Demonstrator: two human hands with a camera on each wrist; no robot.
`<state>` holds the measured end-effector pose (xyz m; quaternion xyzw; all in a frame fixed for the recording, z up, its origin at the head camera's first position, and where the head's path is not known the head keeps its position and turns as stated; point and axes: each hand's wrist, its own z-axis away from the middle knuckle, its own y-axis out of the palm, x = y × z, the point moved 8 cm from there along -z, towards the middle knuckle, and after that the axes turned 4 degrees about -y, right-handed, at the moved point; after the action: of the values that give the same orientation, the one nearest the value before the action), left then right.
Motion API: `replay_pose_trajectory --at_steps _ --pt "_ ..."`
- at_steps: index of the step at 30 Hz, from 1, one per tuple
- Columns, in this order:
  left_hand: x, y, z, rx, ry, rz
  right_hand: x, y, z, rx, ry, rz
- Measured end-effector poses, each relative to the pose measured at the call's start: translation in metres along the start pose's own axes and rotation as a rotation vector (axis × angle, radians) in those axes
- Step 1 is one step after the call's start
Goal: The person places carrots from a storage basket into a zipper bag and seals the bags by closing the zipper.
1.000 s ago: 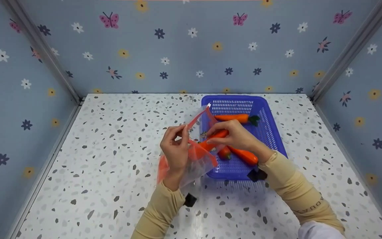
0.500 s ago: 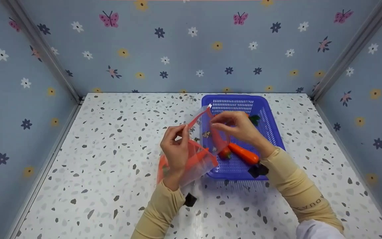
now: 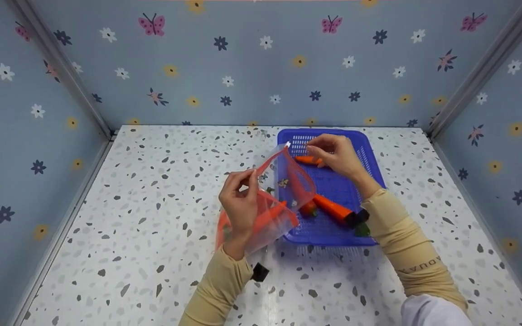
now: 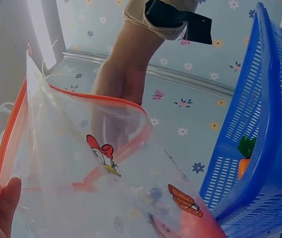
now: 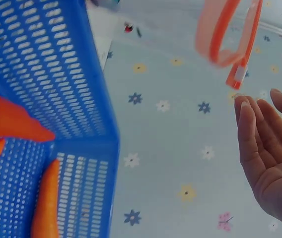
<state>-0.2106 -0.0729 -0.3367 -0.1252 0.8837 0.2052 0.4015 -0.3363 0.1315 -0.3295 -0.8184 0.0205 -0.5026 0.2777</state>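
Observation:
My left hand (image 3: pixel 239 203) pinches the rim of a clear zip bag (image 3: pixel 273 232) with orange-red edging, between thumb and fingers. The bag's mouth gapes, and an orange carrot (image 3: pixel 268 217) lies inside it, partly behind the left hand. My right hand (image 3: pixel 335 156) hovers over the far part of a blue basket (image 3: pixel 340 188), fingers slightly bent and holding nothing. Under it lies a carrot (image 3: pixel 307 160), partly covered by the fingers. Another carrot (image 3: pixel 333 209) rests nearer the front, its leafy end partly behind the wrist strap. A further orange-red one (image 3: pixel 308 209) sits beside it, partly behind the bag.
The basket's slotted walls (image 5: pixel 76 99) stand upright around the carrots, right of the bag. A white zip slider (image 3: pixel 287 144) sits at the bag's far corner. The speckled table (image 3: pixel 166 203) meets flower-patterned panels (image 3: pixel 252 59) at the back and sides.
My right hand has let go of a carrot, which now lies in the bag. It has moved away from the bag's mouth, up and right over the basket. The left hand has stayed put.

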Motion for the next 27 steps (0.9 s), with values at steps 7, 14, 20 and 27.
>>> replay_pose_trajectory --at_steps 7,14,20,27 --pt "-0.001 0.0 0.0 0.006 0.005 0.017 -0.05 -0.003 -0.003 0.101 0.148 0.133" --pt "-0.002 0.0 -0.001 0.004 0.01 0.029 -0.083 0.0 0.005 0.238 0.249 0.244" --pt "-0.003 0.0 -0.001 0.005 0.012 0.018 -0.11 0.003 0.018 0.36 0.385 0.297" --pt "0.003 -0.002 0.0 -0.002 0.011 0.02 -0.133 0.008 0.038 0.503 0.557 0.341"
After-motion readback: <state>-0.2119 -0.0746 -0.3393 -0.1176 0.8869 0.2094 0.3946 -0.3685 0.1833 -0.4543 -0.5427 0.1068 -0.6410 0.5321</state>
